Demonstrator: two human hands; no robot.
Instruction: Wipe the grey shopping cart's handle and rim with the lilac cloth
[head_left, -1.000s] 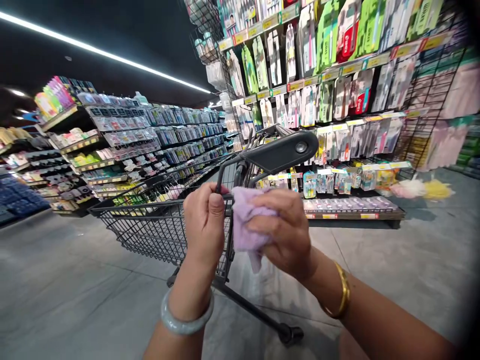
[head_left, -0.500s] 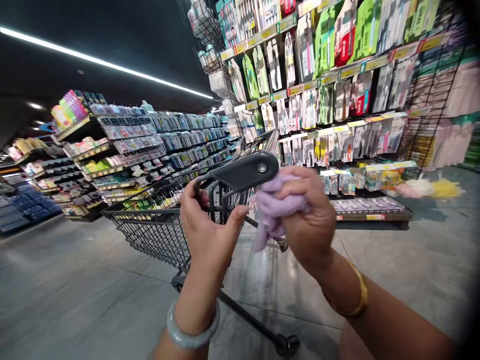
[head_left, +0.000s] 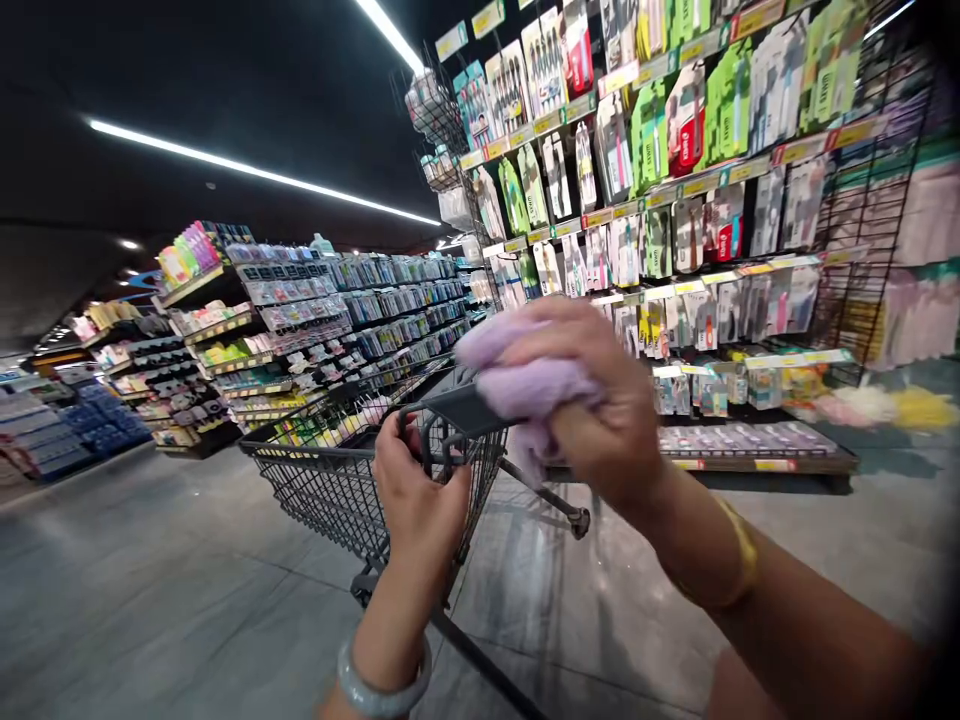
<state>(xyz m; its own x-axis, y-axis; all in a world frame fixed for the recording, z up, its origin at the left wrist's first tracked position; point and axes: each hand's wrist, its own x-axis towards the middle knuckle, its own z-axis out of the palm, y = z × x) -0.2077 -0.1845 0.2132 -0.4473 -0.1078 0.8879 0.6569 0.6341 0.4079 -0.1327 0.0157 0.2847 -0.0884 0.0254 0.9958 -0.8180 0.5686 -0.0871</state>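
A dark grey shopping cart (head_left: 315,470) stands before me. My left hand (head_left: 420,500) is closed around the wire frame at the near end of the cart's handle, its thumb pointing up. In my right hand (head_left: 600,420) is a bunched lilac cloth (head_left: 540,385), which lies over the dark plastic handle end (head_left: 465,408) and covers its round button. A loose fold of the cloth hangs below the fingers. The right hand and the cloth are slightly blurred.
A rack of hanging toothbrush packs (head_left: 652,230) rises behind my right hand, with a low shelf (head_left: 757,455) at its foot. More stocked shelves (head_left: 255,320) run along the left. The cart's wheel (head_left: 579,522) rests on the grey floor (head_left: 187,590).
My right hand has moved left and up with the cloth, from beside the handle end to over it. My left hand keeps its hold. The view has tilted up slightly.
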